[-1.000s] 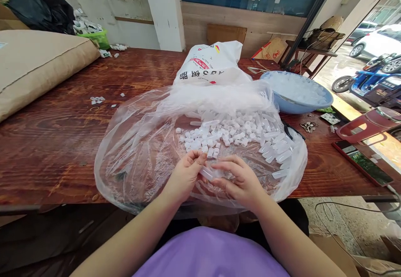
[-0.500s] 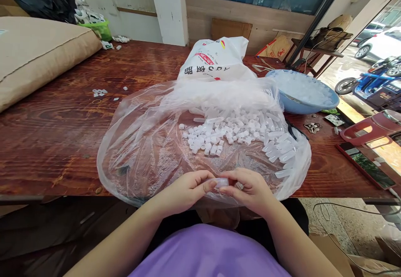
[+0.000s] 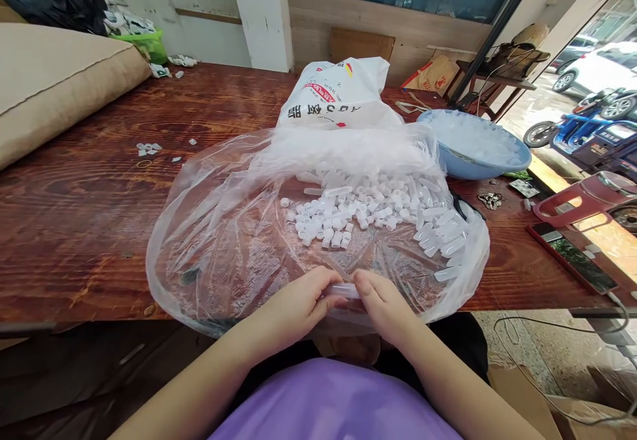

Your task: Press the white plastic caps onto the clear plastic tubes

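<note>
Between my hands, just above the near edge of a clear plastic bag (image 3: 223, 261), is a small translucent plastic tube (image 3: 343, 291). My left hand (image 3: 303, 297) pinches its left end between thumb and fingers. My right hand (image 3: 381, 304) is closed round its right end, and the fingers hide that tip. Beyond them on the bag lies a heap of short white plastic caps (image 3: 338, 218). Longer translucent tubes (image 3: 448, 234) are piled to the right of the caps.
A white printed sack (image 3: 338, 95) stands behind the heap. A blue basin (image 3: 478, 168) of translucent pieces is at the back right. Keys (image 3: 490, 201), a phone (image 3: 572, 257) and a pink bottle (image 3: 582, 198) lie on the right. A large brown paper package (image 3: 64, 88) occupies the left.
More of the tube now shows between my hands. My right hand has turned so its fingers wrap the right end; my left hand keeps its pinch. The view has shifted slightly.
</note>
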Motion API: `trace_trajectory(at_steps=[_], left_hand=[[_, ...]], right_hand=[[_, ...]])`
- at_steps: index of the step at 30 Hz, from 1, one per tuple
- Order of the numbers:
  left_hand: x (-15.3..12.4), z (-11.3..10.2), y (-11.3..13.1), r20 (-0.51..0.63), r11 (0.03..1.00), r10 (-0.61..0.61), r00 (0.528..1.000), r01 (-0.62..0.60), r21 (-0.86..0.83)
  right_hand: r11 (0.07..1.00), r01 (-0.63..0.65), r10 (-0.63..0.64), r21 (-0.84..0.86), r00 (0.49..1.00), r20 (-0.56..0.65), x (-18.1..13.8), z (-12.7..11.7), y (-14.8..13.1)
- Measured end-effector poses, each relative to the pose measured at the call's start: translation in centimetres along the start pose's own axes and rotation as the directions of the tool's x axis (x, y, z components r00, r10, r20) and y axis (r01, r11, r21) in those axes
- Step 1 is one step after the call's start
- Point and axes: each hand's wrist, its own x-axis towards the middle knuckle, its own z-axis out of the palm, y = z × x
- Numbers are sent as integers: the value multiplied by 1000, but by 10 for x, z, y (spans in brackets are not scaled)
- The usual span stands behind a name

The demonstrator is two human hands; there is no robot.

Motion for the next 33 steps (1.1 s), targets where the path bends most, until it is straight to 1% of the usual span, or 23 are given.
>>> trace_trajectory(at_steps=[1, 3, 4, 5, 6, 7, 9, 10, 11, 12, 13, 14, 15, 16, 17, 19, 22, 25, 28, 33], left_hand=[[0, 0, 1, -15, 1000, -10, 1000, 10, -3], [-2, 0, 4, 0, 1000, 4, 1000, -4, 2], [-3, 0, 6, 26, 999, 31, 999, -32, 21], [-3, -1, 8, 56, 997, 65, 996, -67, 48], [-3, -1, 10, 81, 992, 92, 992, -98, 80], [-2, -3, 11, 97, 986, 108, 989, -119, 119], [4, -8, 14, 87, 965, 103, 991, -121, 234], [9, -13, 14, 52, 948, 72, 996, -84, 307], [17, -18, 15, -9, 924, 22, 1000, -17, 383], [28, -25, 15, -94, 891, -35, 995, 73, 447], [39, -31, 15, -186, 851, -89, 978, 172, 495], [52, -37, 15, -268, 812, -135, 954, 261, 521], [66, -42, 15, -319, 773, -158, 935, 318, 549], [80, -46, 14, -329, 740, -160, 931, 334, 584], [92, -49, 13, -324, 722, -155, 933, 331, 608], [112, -50, 10, -282, 697, -134, 950, 292, 655], [126, -43, 4, -220, 668, -107, 970, 234, 706], [126, -34, -1, -193, 650, -89, 977, 204, 732], [124, -28, -2, -190, 643, -78, 979, 195, 741], [119, -30, 7, -217, 680, 10, 976, 152, 717]], right_hand=[[996, 76, -78, -41, 995, -62, 1, 2, 1], [967, 210, -234, -145, 956, -177, 1, 7, 1], [957, 244, -273, -156, 940, -205, 1, 9, 0], [959, 253, -276, -130, 938, -212, 2, 10, -2], [967, 243, -254, -79, 947, -197, 2, 11, -5], [974, 224, -226, -25, 962, -157, 3, 10, -7], [983, 181, -180, 39, 983, -41, 9, 2, -12], [988, 150, -150, 41, 989, -2, 14, -4, -13], [995, 102, -102, 14, 995, 8, 21, -11, -12], [998, 34, -35, -43, 999, -6, 29, -19, -10], [989, -65, 59, -133, 997, -50, 38, -27, -7], [948, -185, 162, -257, 981, -108, 47, -33, -3], [879, -288, 246, -380, 956, -158, 57, -37, 2], [806, -353, 293, -475, 935, -198, 65, -40, 7], [769, -378, 309, -516, 926, -217, 73, -40, 12], [739, -381, 308, -556, 925, -223, 83, -35, 21], [727, -366, 289, -581, 931, -224, 87, -24, 28], [715, -362, 278, -598, 932, -232, 85, -19, 31], [723, -338, 266, -602, 941, -208, 83, -20, 34], [795, -273, 208, -541, 961, -180, 74, -29, 39]])
